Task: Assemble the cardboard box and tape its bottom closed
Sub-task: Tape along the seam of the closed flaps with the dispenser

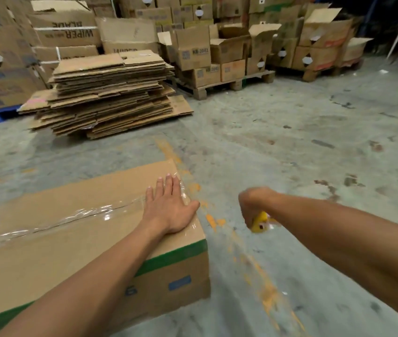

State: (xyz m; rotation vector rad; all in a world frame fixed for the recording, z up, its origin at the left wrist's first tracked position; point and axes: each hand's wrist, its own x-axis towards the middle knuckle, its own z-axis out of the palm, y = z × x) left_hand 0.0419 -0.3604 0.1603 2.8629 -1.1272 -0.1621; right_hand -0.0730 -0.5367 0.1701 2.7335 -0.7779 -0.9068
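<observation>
Cardboard fills our head view: the box point(76, 239) sits on the floor point(290, 142) at lower left, clear tape point(71, 217) along its top seam. Our left hand point(168, 210) lies flat and open on its right end. Our right hand point(253, 205), beside the box, grips a yellow dispenser point(260, 222).

Behind my work spot there's a big messy stack of flattened cartons point(110, 93) sitting right on the stained concrete floor point(290, 147). Off to the right of it, a wooden pallet point(229, 85) carries open boxes point(217, 49), some with flaps sticking up. Along the left, taller cartons, one printed WIPER upside down point(71, 32). Worn orange paint marks point(263, 283) run across the floor.
</observation>
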